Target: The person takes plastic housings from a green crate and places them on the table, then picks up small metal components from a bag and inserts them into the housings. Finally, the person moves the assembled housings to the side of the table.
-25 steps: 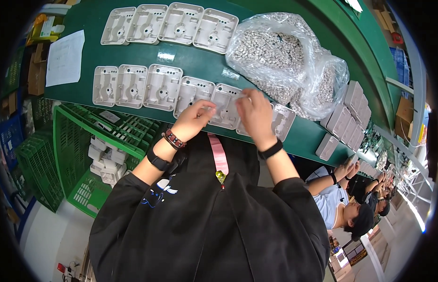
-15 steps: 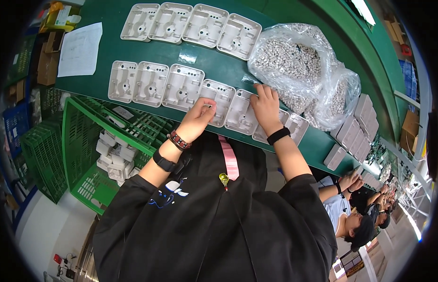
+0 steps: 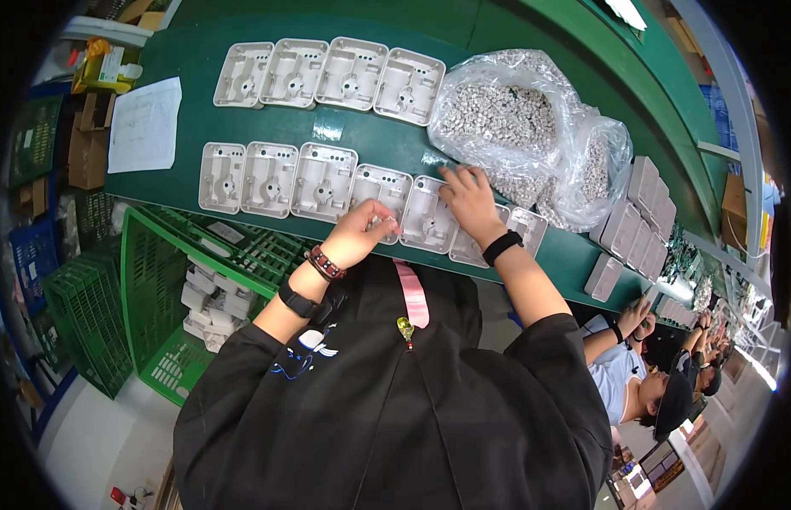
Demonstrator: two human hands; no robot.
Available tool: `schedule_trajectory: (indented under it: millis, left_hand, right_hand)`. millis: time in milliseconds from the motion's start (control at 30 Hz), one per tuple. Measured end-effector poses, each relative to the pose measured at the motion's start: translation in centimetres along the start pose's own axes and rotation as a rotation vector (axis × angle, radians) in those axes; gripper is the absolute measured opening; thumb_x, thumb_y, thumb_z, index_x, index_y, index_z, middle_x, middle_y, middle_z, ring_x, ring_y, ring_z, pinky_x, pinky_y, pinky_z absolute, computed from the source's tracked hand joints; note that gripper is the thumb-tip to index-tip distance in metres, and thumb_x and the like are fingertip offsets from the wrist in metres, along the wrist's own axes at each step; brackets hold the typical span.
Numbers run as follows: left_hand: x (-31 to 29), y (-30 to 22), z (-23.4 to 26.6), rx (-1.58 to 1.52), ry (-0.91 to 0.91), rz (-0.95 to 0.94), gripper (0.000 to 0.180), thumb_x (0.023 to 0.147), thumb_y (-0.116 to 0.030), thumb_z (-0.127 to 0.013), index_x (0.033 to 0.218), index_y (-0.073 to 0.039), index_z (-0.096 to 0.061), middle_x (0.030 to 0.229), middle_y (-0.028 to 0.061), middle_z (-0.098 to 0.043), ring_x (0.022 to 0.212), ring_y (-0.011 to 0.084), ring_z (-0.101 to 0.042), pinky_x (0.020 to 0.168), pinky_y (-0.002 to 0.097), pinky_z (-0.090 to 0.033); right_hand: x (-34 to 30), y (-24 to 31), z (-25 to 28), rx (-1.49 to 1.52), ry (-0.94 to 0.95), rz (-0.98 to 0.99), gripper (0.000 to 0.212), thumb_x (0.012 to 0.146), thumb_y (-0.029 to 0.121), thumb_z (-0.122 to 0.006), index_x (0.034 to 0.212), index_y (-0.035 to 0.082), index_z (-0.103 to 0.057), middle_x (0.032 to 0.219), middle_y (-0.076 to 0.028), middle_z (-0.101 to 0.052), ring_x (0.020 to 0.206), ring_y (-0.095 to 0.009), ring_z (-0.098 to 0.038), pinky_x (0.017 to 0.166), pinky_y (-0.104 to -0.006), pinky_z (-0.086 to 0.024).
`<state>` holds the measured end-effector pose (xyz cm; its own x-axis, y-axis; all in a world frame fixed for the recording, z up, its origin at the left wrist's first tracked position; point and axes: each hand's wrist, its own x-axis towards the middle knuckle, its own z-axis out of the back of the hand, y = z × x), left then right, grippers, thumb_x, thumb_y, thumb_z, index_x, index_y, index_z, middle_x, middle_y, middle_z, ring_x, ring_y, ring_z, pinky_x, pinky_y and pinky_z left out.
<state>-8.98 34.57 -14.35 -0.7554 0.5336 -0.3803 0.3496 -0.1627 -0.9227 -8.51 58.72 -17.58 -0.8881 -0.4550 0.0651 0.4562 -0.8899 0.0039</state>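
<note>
Two rows of open pale grey plastic boxes with moulded posts and holes lie before me. My left hand (image 3: 361, 235) is closed over the near part of a middle box (image 3: 381, 184) in the front row; a bit of something whitish shows at its fingertips, too small to name. My right hand (image 3: 472, 202) has bent, bunched fingers at the far right corner of the box beside it (image 3: 429, 219); what they pinch is hidden. Beyond it lies a clear plastic bag (image 3: 574, 140) of small grey parts (image 3: 506, 119).
The back row of boxes (image 3: 351, 81) stands farther off on the green table (image 3: 183, 183). Stacked grey pieces (image 3: 638, 242) are at right, near a co-worker (image 3: 621, 374). A paper sheet (image 3: 145, 127) lies left. Below the edge, a green crate (image 3: 158, 314) holds white parts (image 3: 213, 310).
The view has shifted, so the boxes and bag sit a little lower and left in the picture. Both hands stay by the same boxes, with the right fingers still at the box's far corner.
</note>
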Motion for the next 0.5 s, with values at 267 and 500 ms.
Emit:
schedule_trajectory:
  millis: [267,500]
  left_hand:
    - [-0.3,-2.5,0.8,-0.254,0.213,0.339,0.017,0.089,-0.022,-0.048,0.088,-0.005,-0.052,0.071,0.0003,-0.055,0.049,0.0018,-0.037,0.042,0.0167,-0.028]
    - [0.2,-1.0,1.5,-0.276,0.164,0.367,0.021,0.090,-0.027,-0.047,0.085,-0.007,-0.052,0.063,-0.0029,-0.048,0.049,0.0014,-0.036,0.041,0.0165,-0.027]
  right_hand:
    - [-0.3,0.6,0.6,-0.023,0.062,-0.101,0.013,0.071,0.016,-0.053,0.079,0.007,-0.059,0.112,-0.008,-0.050,0.105,-0.025,-0.044,0.090,-0.0401,-0.034]
    - [0.7,7.2,7.5,0.531,-0.196,-0.348,0.020,0.067,0.013,-0.063,0.086,0.010,-0.056,0.098,-0.007,-0.051,0.092,-0.027,-0.047,0.076,-0.0386,-0.036]
